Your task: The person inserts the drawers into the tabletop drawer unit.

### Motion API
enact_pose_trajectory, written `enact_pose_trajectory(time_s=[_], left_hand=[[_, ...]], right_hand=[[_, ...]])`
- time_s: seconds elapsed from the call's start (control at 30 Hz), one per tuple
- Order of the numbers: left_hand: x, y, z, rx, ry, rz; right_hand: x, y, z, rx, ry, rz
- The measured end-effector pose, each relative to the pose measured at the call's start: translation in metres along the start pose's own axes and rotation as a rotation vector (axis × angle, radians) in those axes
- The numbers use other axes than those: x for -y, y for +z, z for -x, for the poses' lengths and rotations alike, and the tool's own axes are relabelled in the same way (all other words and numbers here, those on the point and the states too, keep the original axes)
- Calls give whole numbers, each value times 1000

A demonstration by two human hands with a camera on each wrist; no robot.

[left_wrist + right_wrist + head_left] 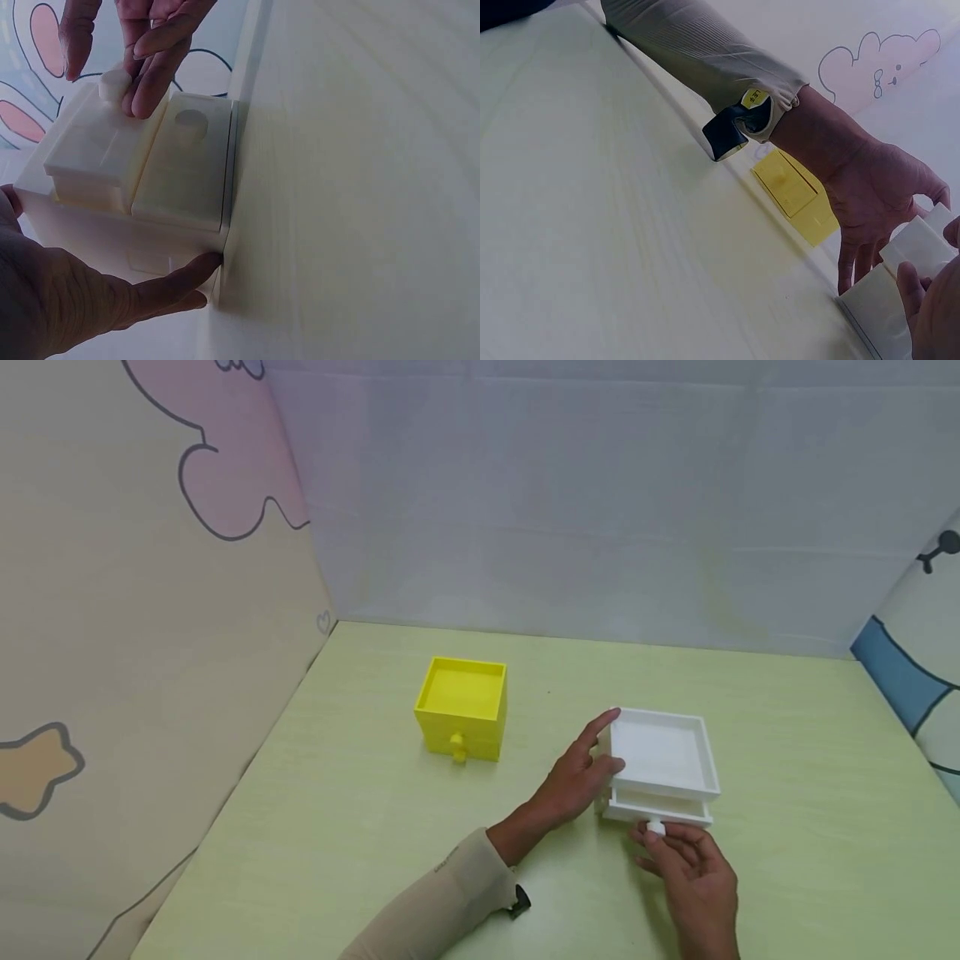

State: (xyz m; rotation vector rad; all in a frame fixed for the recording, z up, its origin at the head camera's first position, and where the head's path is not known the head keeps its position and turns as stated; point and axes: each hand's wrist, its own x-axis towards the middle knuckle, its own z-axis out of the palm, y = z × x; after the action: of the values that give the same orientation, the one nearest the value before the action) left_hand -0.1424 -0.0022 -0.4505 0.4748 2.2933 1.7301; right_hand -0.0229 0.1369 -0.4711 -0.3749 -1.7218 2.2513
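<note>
A white two-drawer box point(663, 752) with a shallow tray top stands on the table. Its upper drawer point(693, 808) is pulled part way out, and the part of its inside that shows is bare. Against the box's left side rests my left hand point(573, 781), fingers spread and mostly straight, with the thumb at the top rim. My right hand point(693, 868) pinches the upper drawer's round white knob point(656, 827) from the front. In the left wrist view the lower drawer point(184, 161) sits flush in the box below it.
A yellow drawer box point(461, 689) stands farther back on the left, its drawers pushed in. The pale table point(315, 827) meets a white sheet point(562, 527) at the back and a cartoon-printed wall point(150, 610) on the left.
</note>
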Motion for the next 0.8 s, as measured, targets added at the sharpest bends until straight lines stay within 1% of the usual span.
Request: enact_pose_trajectory(time_s=[0.27,0.37,0.6,0.8], left_hand=[[-2,-1,0,-8,-20,-8],[-2,-1,0,-8,-28,-12],[0,0,-1,4,-25,-16],[0,0,0,1,-20,-11]], right_hand=[[1,2,-6,16,-6,2],[1,5,-10,-2,0,13],[2,10,-16,-65,34,17],[1,11,-19,-83,1,9]])
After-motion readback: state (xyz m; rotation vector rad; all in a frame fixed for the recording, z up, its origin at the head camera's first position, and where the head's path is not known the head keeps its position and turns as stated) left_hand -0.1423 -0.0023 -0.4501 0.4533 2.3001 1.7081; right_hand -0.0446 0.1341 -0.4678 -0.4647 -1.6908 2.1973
